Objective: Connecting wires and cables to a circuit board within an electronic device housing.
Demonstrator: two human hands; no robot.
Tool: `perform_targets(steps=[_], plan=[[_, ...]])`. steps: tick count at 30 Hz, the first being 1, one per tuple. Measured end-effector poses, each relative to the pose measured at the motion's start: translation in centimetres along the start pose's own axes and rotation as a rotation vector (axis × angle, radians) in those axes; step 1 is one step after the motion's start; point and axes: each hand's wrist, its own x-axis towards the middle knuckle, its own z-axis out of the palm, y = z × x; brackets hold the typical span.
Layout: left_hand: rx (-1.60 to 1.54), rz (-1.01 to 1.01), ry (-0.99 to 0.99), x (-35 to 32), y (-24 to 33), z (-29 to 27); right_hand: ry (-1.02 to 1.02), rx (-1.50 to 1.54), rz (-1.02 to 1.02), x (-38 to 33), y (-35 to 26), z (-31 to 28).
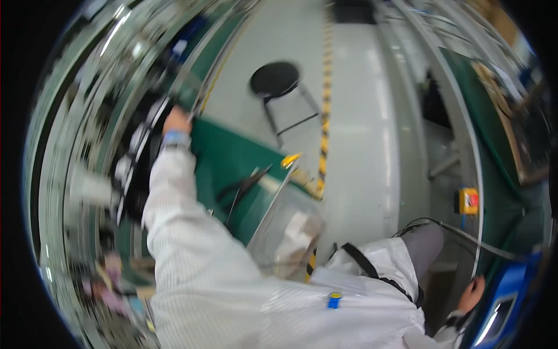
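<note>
Grey workshop floor (363, 116), crossed by yellow-and-black striped tape (326, 110), runs between two green-topped benches; a round black stool (274, 79) stands left of the tape. Left side: the left hand (178, 120), at the end of an outstretched white sleeve (192, 215), reaches to the upper end of a long black item with white parts (145, 154). This item lies just to the left of the hand and extends down alongside the forearm; motion blur hides whether the fingers grip it, touch it or only hover beside it, so their spread cannot be told. To the right of the forearm, on the green bench surface (232, 139), lies a dark, elongated tool (247, 186), well apart from the hand. Nearer the body is a translucent bin (290, 227) containing white material, with a small yellow object (289, 160) near its far end. Right side: the right hand (472, 295), with a dark band at the wrist, is beside the right-hand bench, just left of a blue device (504, 308); its fingers are too small and indistinct to show whether they are spread or closed. Farther along that bench's edge is a yellow box with a red button (468, 201).
</note>
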Motion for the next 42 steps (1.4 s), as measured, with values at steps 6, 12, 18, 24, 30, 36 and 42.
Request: perform_targets(steps=[6, 12, 18, 24, 30, 36, 42], plan=[[-0.78, -0.317, -0.02, -7.8, -2.3, -17.5, -0.155, -0.009, -0.039, 1.0, -3.3, 0.1], [-0.744, -0.35, -0.067, -13.7, -3.8, -25.7, -0.127, 0.096, -0.027, 1.1, -1.6, 0.1], [-0.675, -0.512, -0.196, -18.6, -3.6, -29.1, -0.129, 0.149, -0.09, 0.7, -1.2, 0.4], [-0.525, -0.349, -0.516, -23.0, -1.7, -27.0, -0.097, 0.09, -0.163, 0.0, -0.6, 0.5], [-0.271, -0.435, -0.576, -25.1, -2.0, -28.5, -0.056, 0.114, -0.204, -0.5, 0.0, 1.3], [-0.221, -0.645, -0.368, -28.5, -8.7, -31.7, -0.072, 0.054, -0.209, 0.4, 0.0, 1.2], [-0.58, -0.532, -0.135, -34.4, -7.3, -32.1, -0.046, 0.061, -0.216, 0.0, 1.2, 2.1]])
